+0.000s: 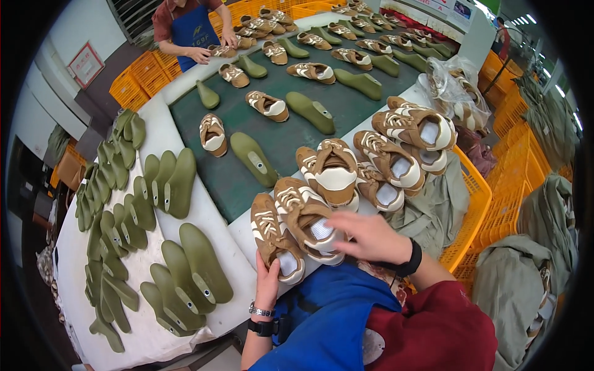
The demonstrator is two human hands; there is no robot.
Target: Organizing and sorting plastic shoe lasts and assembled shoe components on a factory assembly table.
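My left hand (267, 284) grips a brown and white sneaker (270, 232) by its heel side, at the near edge of the table. Right beside that shoe stands a second brown sneaker (296, 199). My right hand (369, 237) has its fingers at the heel opening of this second shoe; its fingertips are partly hidden. Both shoes have white laces and something white inside the heel. Just beyond sits another brown sneaker (331, 164), and further right is a stack of sneakers (417, 123).
Green shoe lasts (204, 263) stand in rows on the white table (235, 294) at left. Sneakers and lasts lie on a green conveyor belt (185, 133). A co-worker in a blue apron (193, 38) handles shoes at the far left. Orange crates (507, 191) and grey-green cloth fill the right.
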